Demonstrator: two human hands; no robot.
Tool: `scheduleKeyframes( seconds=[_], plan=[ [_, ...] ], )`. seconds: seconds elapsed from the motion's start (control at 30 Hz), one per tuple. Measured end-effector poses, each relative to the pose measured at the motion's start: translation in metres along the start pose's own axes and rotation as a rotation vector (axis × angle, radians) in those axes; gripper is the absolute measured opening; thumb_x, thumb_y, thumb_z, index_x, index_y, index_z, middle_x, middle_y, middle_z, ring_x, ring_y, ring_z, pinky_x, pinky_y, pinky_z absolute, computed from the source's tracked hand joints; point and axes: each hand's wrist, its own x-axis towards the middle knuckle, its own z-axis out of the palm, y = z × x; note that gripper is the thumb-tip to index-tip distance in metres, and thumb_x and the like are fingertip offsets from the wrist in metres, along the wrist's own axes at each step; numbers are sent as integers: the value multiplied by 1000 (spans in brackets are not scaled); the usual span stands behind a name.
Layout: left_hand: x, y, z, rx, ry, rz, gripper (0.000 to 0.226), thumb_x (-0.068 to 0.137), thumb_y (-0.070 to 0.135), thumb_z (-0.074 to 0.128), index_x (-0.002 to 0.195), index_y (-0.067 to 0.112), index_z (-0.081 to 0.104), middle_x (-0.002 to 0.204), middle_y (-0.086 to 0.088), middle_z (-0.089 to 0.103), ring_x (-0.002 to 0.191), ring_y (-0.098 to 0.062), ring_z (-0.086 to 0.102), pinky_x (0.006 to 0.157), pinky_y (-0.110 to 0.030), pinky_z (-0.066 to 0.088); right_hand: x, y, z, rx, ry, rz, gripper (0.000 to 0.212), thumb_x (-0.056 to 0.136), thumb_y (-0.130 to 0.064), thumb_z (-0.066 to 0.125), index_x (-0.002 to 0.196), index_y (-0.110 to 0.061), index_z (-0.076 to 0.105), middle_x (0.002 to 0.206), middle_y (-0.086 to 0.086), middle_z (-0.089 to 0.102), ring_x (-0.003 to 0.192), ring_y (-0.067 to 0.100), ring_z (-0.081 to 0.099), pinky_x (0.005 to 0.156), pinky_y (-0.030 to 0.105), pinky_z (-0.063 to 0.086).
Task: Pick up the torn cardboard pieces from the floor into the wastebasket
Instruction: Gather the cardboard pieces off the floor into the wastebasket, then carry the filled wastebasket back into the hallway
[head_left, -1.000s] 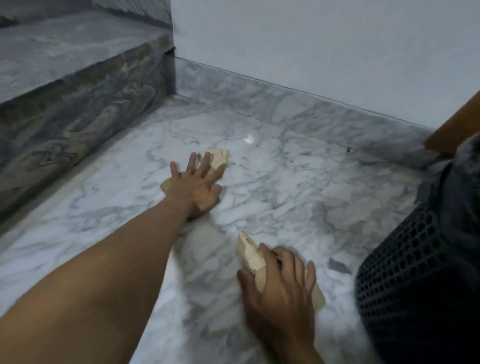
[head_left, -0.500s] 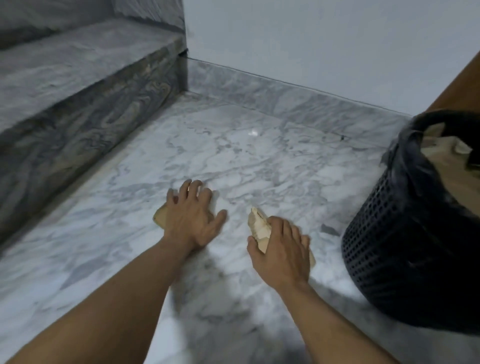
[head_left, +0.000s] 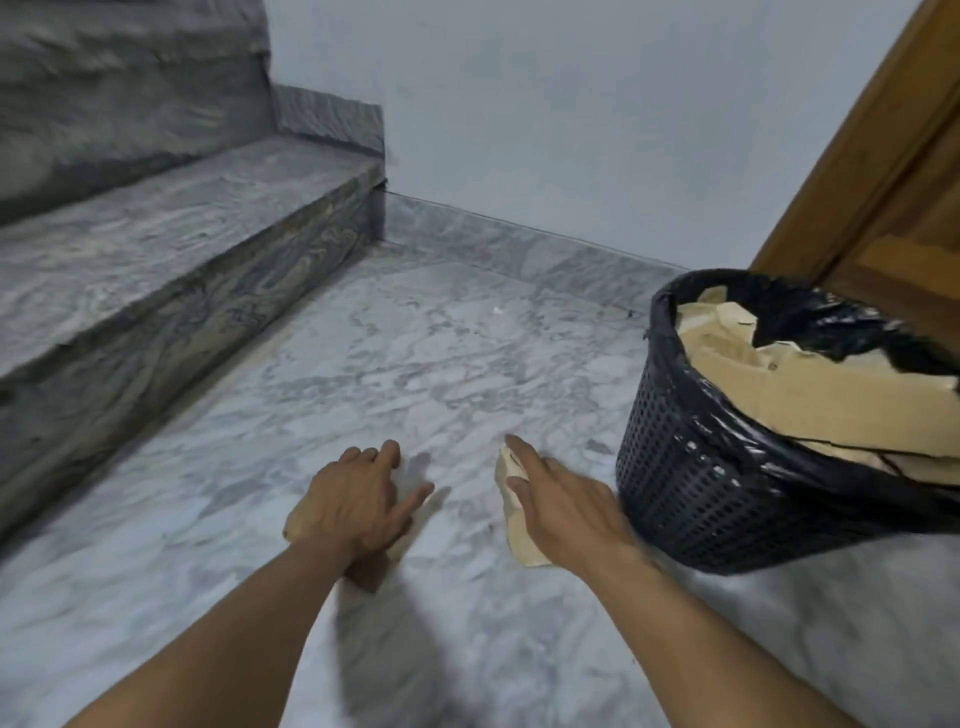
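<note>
Left hand (head_left: 358, 501) slid scrap (head_left: 294, 524) nearer, perhaps gripping; right hand (head_left: 563, 506) holds cardboard (head_left: 522, 543)

On the floor (head_left: 415, 364), the left hand (head_left: 358, 499) lies over the first cardboard piece (head_left: 293, 522), whose edge sticks out at that hand's left. Just to the right, apart, the right hand (head_left: 561, 499) holds the second cardboard piece (head_left: 524, 545). The wastebasket (head_left: 727, 493) stands near that hand's right, with torn cardboard (head_left: 831, 395) inside. Stairs (head_left: 182, 208) rise at the left, the wall (head_left: 571, 130) runs along the far side, and a door (head_left: 883, 182) stands behind the wastebasket.
</note>
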Motion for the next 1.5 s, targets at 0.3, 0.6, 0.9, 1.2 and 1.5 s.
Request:
scheduleKeyframes(
  seconds=[0.3, 0.6, 0.9, 1.2, 1.5],
  plan=[
    [52, 51, -145, -235, 300, -3, 66, 79, 88, 38, 113, 35, 57, 104, 3, 67, 102, -23, 60, 71, -36, 46, -7, -15, -180, -171, 284, -188, 47, 109, -37, 30, 155, -41, 21, 139, 0, 54, 120, 32, 57, 85, 44, 43],
    [87, 208, -252, -242, 410, 257, 82, 79, 86, 27, 146, 44, 45, 102, -7, 63, 100, -30, 61, 76, -38, 48, -45, 106, -267, -135, 498, 64, 48, 109, -39, 25, 157, -37, 25, 136, 1, 56, 122, 29, 56, 90, 40, 43],
    [124, 337, -198, -492, 148, 204, 63, 89, 77, 39, 105, 26, 73, 109, -8, 71, 110, -32, 63, 91, -41, 51, -66, 221, -231, 293, 419, 277, 44, 107, -31, 37, 149, -27, 49, 150, 3, 51, 135, 24, 48, 107, 36, 42],
    [108, 279, -147, -1160, -243, -270, 51, 85, 28, 64, 134, 17, 57, 114, -25, 70, 102, -47, 65, 82, -51, 48, -116, 287, -202, 947, 150, 608, 72, 101, -44, 56, 158, -45, 13, 164, 1, 25, 146, 34, 33, 114, 59, 34],
    [119, 275, -157, -1579, -334, -297, 55, 105, 0, 33, 139, 41, 47, 125, 5, 64, 101, -23, 66, 71, -36, 56, -79, 277, -183, 1153, 350, 702, 64, 105, -29, 51, 155, -53, 18, 160, -5, 36, 139, 24, 44, 109, 51, 45]
  ],
)
